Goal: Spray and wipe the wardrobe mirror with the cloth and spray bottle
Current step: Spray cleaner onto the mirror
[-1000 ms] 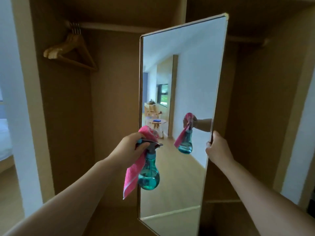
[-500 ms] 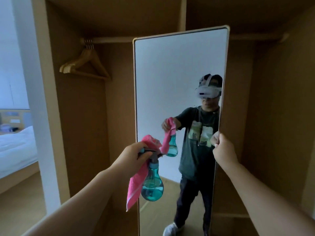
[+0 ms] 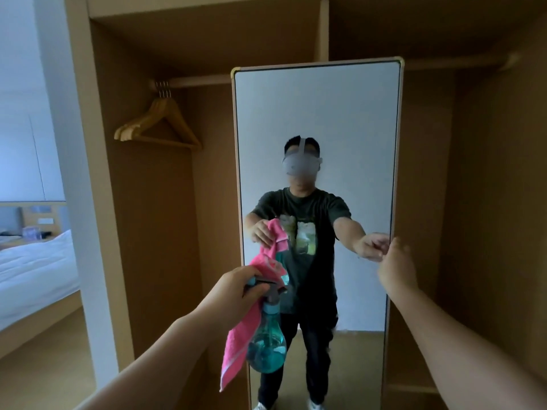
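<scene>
A tall mirror (image 3: 316,119) in a light wooden frame stands in the open wardrobe and faces me squarely. My left hand (image 3: 233,294) grips the head of a teal spray bottle (image 3: 266,347) together with a pink cloth (image 3: 236,347) that hangs down beside the bottle, just in front of the mirror's lower left. My right hand (image 3: 395,270) is at the mirror's right edge with its fingers loose and a little off the frame; it holds nothing. The mirror reflects a person in a dark T-shirt with both arms stretched out.
Wooden hangers (image 3: 158,125) hang from the rail (image 3: 195,81) in the wardrobe's left bay. The wardrobe's brown walls (image 3: 473,202) enclose the mirror on both sides. A bed with white linen (image 3: 32,267) lies at the left beyond a white wall post (image 3: 68,173).
The mirror has swung from an angled position to face me flat. My right hand has let go of its right edge. My left hand stays shut on the bottle and cloth.
</scene>
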Demonstrator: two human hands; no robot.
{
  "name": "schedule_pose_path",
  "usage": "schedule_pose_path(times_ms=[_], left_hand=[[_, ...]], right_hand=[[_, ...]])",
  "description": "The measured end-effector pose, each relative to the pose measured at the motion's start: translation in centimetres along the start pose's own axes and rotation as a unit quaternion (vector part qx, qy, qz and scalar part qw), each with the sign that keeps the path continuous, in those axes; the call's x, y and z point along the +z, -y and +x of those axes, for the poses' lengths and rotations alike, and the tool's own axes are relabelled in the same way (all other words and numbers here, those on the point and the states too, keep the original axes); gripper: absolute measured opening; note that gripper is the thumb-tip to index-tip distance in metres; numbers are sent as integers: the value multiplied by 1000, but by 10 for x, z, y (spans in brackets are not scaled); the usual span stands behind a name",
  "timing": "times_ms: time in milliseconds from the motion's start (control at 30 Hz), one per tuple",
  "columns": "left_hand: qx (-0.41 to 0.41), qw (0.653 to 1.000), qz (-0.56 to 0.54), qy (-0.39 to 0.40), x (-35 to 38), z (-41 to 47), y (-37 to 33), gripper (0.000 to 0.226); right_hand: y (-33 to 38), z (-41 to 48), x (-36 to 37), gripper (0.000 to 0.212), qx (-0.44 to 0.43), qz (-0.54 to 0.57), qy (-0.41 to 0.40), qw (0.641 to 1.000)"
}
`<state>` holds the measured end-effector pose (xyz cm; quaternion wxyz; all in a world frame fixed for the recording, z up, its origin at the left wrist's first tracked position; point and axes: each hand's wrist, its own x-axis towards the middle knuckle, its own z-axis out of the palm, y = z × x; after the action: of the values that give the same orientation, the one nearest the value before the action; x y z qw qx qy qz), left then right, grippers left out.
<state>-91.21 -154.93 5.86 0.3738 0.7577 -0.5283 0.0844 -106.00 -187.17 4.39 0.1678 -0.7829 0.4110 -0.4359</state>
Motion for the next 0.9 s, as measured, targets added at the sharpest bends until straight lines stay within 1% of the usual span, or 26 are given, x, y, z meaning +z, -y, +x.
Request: schedule_pose_path(times_ms=[67, 100, 133, 200, 267, 300, 367, 433, 467, 533, 567, 667, 733, 767, 833, 900], left_hand=[[1, 1000, 4, 8, 2, 2, 0, 4], [4, 1000, 7, 9, 3, 3, 0, 4], [6, 1000, 8, 7, 3, 3, -1, 6], [10, 1000, 3, 6, 4, 4, -2, 7], [21, 1000, 2, 7, 4, 5, -5, 8], [27, 1000, 3, 8, 4, 5, -6, 9], [39, 999, -5, 8, 4, 4, -10, 9], [49, 999, -17, 11, 2, 5, -15, 10], [52, 998, -27, 14, 1, 4, -18, 10], [62, 997, -39, 11, -3, 3, -23, 10], [69, 997, -42, 6, -4, 3, -26, 10], [80, 995, -63, 5, -6, 0, -29, 5], [75, 995, -68, 10, -6, -2, -29, 4], [70, 995, -62, 15, -6, -2, -28, 8], [62, 997, -46, 19, -5, -2, -25, 14], [56, 998, -38, 7, -8, 0, -20, 17]], right_hand=[[3, -11, -3, 57, 19, -75, -19, 997], [4, -17, -3, 61, 0, -113, -38, 993], [6, -26, -5, 61, -25, -115, -53, 992], [16, -46, -6, 49, -76, -53, -37, 995], [36, -69, -10, 30, -102, 69, 31, 992], [47, -82, -12, 22, -117, 122, 79, 982], [67, -109, -15, 11, -168, 195, 154, 954], [80, -127, -13, 4, -182, 250, 194, 931], [85, -134, -12, 11, -169, 276, 216, 921], [92, -142, -12, 32, -123, 337, 263, 896], [94, -144, -12, 38, -104, 364, 281, 882], [97, -149, -11, 39, -90, 408, 313, 853], [99, -154, -10, 48, -87, 406, 320, 852], [100, -156, -9, 51, -82, 402, 313, 856], [103, -158, -7, 53, -77, 406, 303, 859], [104, -159, -6, 56, -79, 412, 306, 854]])
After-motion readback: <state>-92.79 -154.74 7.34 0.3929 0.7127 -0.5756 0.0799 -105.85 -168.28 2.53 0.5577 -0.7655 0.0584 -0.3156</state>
